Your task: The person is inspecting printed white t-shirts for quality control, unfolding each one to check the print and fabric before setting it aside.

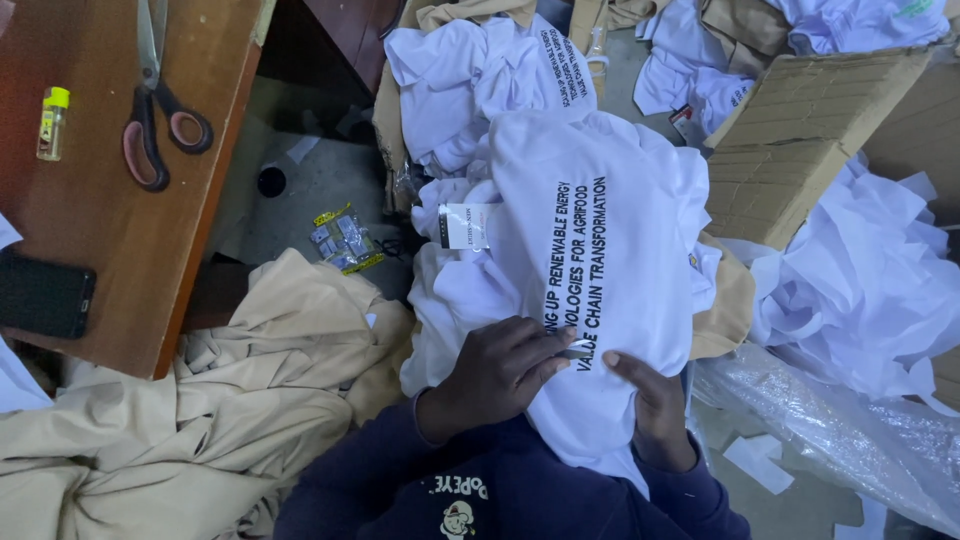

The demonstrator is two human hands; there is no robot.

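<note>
2 hands pressed on a printed white cotton T-shirt, seen from the head camera.

The left hand (497, 365) lies palm-down on the white cotton T-shirt with black lettering (590, 270), its fingers curled together and pinching a small fold of the cloth; the right hand (650, 400), just beside it, grips the same shirt with its fingers bent into the fabric. The shirt stretches away from both hands over a heap of other white garments (470, 80). A small white paper tag (466, 226) hangs beyond the left hand. Left of that hand lies crumpled beige cloth (200, 420), and further left the brown wooden table (100, 200) carries pink-handled scissors (155, 120), a black phone (45, 296) and a small yellow-capped bottle (52, 122). Beyond the right hand sits a brown cardboard box (800, 140), with clear plastic wrap (850, 430) to its right.
</note>
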